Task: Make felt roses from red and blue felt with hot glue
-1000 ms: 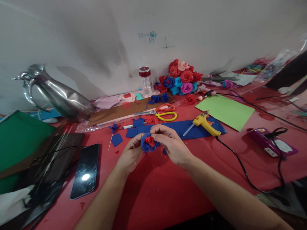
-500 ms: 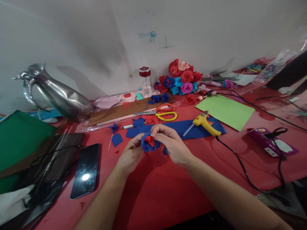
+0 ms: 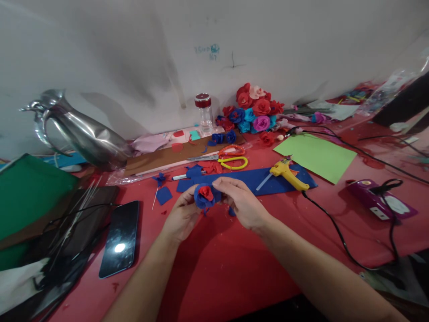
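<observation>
A paper flower point(image 3: 203, 199) with blue outer petals and a red curled centre is held up between my two hands over the red table. My left hand point(image 3: 183, 214) grips it from the left side, fingers partly hidden behind the petals. On the other side, my right hand point(image 3: 240, 202) pinches the flower's right edge between thumb and fingers. Just beyond them lies a blue paper strip point(image 3: 231, 181), with a yellow glue gun point(image 3: 288, 175) resting on its right part. Cut blue paper pieces point(image 3: 164, 195) and a white marker point(image 3: 180, 177) lie left of the strip.
Yellow-handled scissors point(image 3: 233, 162) lie behind the strip. At the back are a metal jug point(image 3: 83, 129), a red-lidded glass jar point(image 3: 204, 114) and a bunch of paper flowers point(image 3: 256, 109). A phone point(image 3: 119, 239) lies left; a purple power strip point(image 3: 378, 199) and green paper point(image 3: 317, 156) lie right.
The flower has turned and shifted slightly left in my hands, so its red centre faces more upward. My right fingers have moved along its edge. Everything on the table stays put.
</observation>
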